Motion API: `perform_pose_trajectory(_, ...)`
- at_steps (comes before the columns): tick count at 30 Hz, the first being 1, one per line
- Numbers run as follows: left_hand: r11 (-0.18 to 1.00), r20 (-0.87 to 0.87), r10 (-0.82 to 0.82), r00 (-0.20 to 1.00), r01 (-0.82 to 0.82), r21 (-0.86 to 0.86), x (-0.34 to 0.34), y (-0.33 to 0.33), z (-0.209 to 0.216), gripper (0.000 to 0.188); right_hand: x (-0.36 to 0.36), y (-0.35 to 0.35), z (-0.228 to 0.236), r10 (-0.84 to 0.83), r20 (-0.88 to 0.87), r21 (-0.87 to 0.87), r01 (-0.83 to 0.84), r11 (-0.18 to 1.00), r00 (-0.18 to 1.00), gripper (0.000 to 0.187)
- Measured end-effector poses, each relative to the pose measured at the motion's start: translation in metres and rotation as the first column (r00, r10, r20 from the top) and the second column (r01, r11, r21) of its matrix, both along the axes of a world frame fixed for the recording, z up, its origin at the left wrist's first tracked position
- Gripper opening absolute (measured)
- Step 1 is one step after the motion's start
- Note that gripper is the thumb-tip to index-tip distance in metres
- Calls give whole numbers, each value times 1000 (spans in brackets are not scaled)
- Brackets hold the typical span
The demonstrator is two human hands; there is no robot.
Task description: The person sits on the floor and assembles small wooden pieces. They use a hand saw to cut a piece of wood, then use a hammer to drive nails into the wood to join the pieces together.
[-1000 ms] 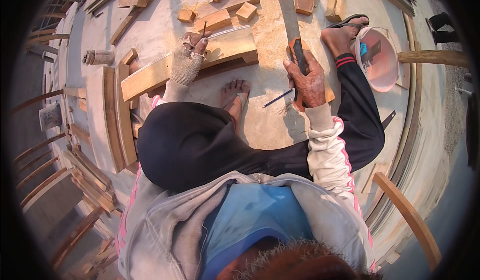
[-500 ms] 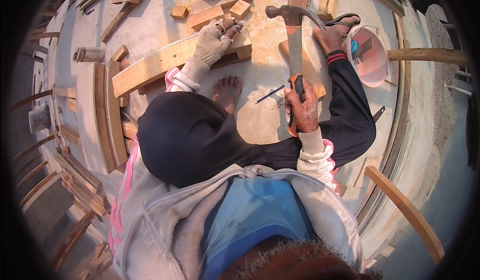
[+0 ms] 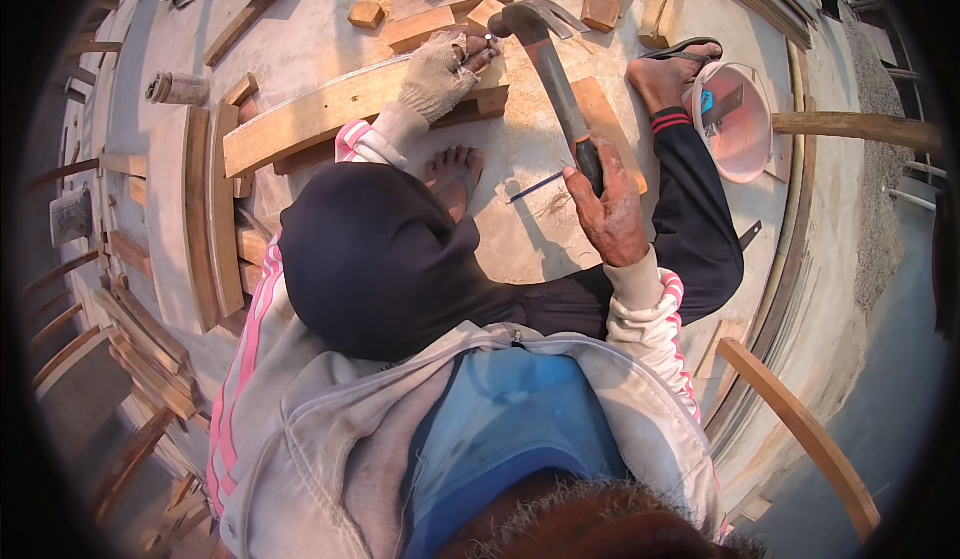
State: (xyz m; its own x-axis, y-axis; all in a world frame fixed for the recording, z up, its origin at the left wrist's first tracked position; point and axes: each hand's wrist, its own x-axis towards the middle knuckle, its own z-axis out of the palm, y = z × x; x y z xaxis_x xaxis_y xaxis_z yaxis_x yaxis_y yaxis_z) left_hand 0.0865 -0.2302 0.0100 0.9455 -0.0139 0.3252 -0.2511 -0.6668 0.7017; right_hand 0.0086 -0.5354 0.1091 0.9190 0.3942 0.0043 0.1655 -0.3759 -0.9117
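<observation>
My right hand (image 3: 610, 214) is wrapped round the black grip of a claw hammer (image 3: 553, 79). The hammer tilts left, its striking face close beside the fingertips of my left hand (image 3: 440, 74). On that hand is a worn knit glove with bare fingertips. These pinch a nail (image 3: 491, 38), of which only the small bright head shows. The left hand rests at the far end of a long wooden beam (image 3: 310, 124), which lies slantwise on the floor by my left foot. A dark pencil-like stick (image 3: 535, 188) lies between my feet.
Several wood offcuts (image 3: 420, 27) and sawdust lie ahead. To the right stands a pink bucket (image 3: 745, 149) with a blade-like tool in it, near my right foot in a sandal. Boards (image 3: 185, 219) stand at the left, close to a rusty can (image 3: 178, 87).
The hammer has swung from upright to a leftward tilt, bringing its head to the left fingertips. My right hand has moved slightly down. The left hand keeps its pinch on the beam.
</observation>
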Motion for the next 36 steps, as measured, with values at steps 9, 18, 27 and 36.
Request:
perform_pose_trajectory(9,996,64,-63,996,66,-54,4,1,-3,25,7,-4,20,-39,109,-38,44,998,993,38)
perform_pose_trajectory(18,996,29,-36,999,34,78,-1,0,0,28,-3,2,41,-47,165,-21,51,998,985,46)
perform_pose_trajectory(27,989,-30,-63,998,66,135,-5,1,-3,27,7,-10,23,151,118,-323,-106,940,982,37)
perform_pose_trajectory(36,962,4,-44,999,41,269,-11,6,19,60,-12,-4,41,-12,219,-74,29,997,976,20)
